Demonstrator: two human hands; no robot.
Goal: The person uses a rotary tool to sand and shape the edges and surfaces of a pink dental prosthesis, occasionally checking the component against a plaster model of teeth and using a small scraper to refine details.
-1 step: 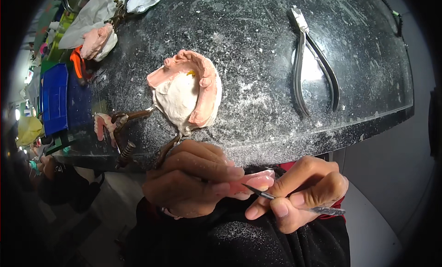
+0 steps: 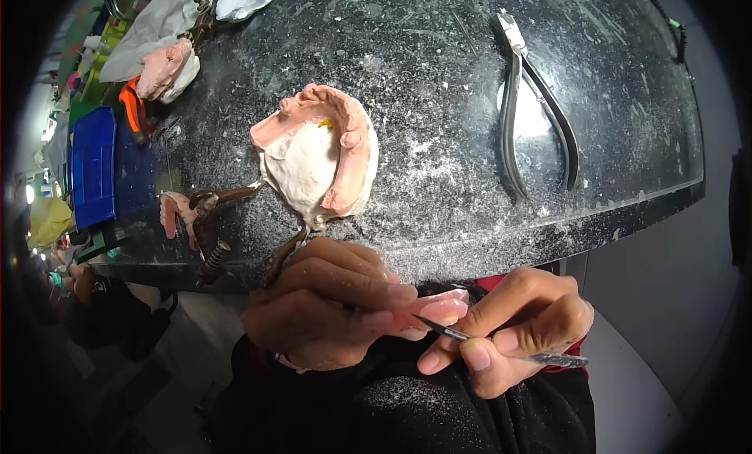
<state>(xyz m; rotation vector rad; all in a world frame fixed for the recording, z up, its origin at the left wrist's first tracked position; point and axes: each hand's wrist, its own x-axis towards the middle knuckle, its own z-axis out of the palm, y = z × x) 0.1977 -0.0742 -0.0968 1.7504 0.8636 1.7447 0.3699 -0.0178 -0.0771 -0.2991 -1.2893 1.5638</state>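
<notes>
Over my lap, my left hand (image 2: 325, 305) pinches a pink denture piece (image 2: 435, 307) with pale teeth along its lower edge. My right hand (image 2: 521, 329) holds a slim carving knife (image 2: 454, 331) like a pen. The knife's dark pointed tip is at the near face of the denture, and its handle passes out under my fingers to the right. My left fingers hide the denture's left part. Beyond my left hand, a pink and white plaster dental model (image 2: 352, 152) rests on the bench, joined to a brownish metal articulator (image 2: 215, 211).
Metal pliers (image 2: 509, 125) lie on the dusty dark bench (image 2: 439, 219) at the right. Another pink denture (image 2: 170, 213) is beside the articulator. Farther left are a second plaster model (image 2: 163, 72), an orange-handled tool (image 2: 133, 109) and a blue box (image 2: 94, 168). White powder covers the bench.
</notes>
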